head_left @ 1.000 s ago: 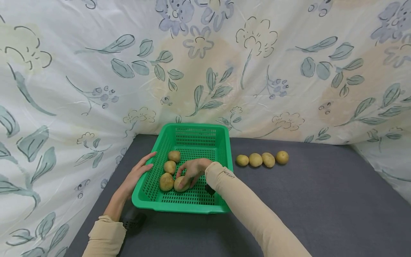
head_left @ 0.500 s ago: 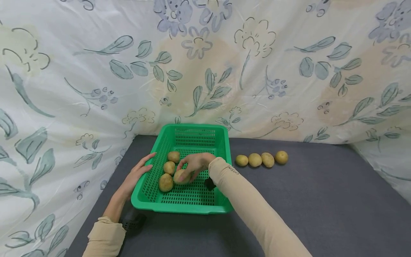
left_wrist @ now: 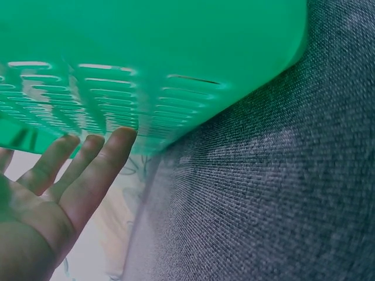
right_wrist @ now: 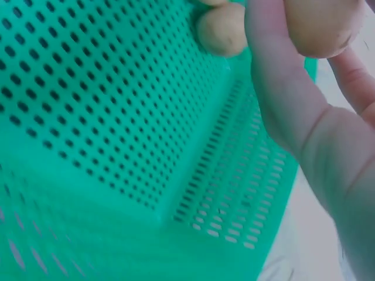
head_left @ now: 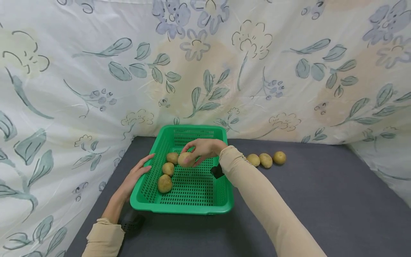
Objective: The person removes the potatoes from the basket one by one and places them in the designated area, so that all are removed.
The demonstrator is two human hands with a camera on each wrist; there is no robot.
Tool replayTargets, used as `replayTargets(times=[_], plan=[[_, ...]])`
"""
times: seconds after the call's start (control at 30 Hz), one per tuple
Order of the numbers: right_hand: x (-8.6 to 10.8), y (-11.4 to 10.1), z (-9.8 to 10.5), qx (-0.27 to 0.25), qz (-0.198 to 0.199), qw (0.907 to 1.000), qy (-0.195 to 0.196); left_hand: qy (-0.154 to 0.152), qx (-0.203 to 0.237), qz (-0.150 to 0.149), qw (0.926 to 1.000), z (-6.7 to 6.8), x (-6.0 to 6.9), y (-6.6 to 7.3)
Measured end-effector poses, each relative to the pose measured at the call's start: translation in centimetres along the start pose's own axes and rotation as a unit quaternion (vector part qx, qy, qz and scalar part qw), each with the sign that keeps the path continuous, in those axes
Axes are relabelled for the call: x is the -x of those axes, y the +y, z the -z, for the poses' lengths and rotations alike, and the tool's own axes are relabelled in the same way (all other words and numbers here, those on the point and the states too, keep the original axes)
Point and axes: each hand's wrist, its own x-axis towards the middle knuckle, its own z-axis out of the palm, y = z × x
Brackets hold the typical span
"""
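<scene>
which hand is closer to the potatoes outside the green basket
Right. The right hand holds a potato over the green basket, left of the outside potatoes; the left hand is at the basket's left side, farther off.

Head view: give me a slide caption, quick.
Right hand holds a rounded tan potato over a green perforated plastic basket holding three more potatoes; left hand at its side.

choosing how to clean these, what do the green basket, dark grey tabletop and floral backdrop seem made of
Green basket: likely moulded plastic, smooth, slightly shiny, regular slots. Dark grey tabletop: apparently matte woven cloth surface; ribbed threads show close up. Floral backdrop: plastic or coated fabric, can't tell which; creased, faintly shiny.
</scene>
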Motion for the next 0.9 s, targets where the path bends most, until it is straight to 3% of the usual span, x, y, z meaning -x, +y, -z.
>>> replayTargets(times=[0.47, 0.9], plan=[[4.4, 1.0, 4.6, -0.056, 0.021, 0.9967, 0.055, 0.002, -0.002, 0.000, 1.0000, 0.0, 0.1, 0.0], [9.0, 4.1, 8.5, -0.048, 0.019, 0.9943, 0.093, 0.004, -0.004, 0.004, 1.0000, 0.1, 0.1, 0.0]])
